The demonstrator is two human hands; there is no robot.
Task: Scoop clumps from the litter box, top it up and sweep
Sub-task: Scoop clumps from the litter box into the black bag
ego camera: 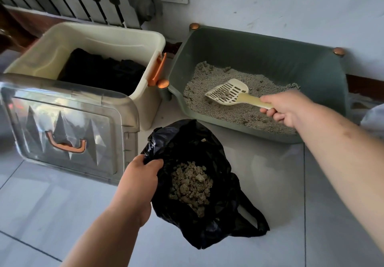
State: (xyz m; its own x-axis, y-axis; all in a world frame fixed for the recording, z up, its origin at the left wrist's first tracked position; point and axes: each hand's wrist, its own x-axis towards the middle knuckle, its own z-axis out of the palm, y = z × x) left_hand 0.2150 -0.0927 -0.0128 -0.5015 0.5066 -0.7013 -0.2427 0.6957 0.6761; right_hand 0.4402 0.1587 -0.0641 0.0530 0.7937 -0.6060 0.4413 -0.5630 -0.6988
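Gripping scoop handle w/ right grip, fingers curled round it; slotted head low over litter inside green litter box, a few bits in it. Pinching rim of black bag w/ left grip, mouth held open on floor just in front of box, clumps piled inside. Prob. mid-scooping; top-up & sweep not begun. Next: lift, shake loose grains out, carry over box edge to bag w/o spilling.
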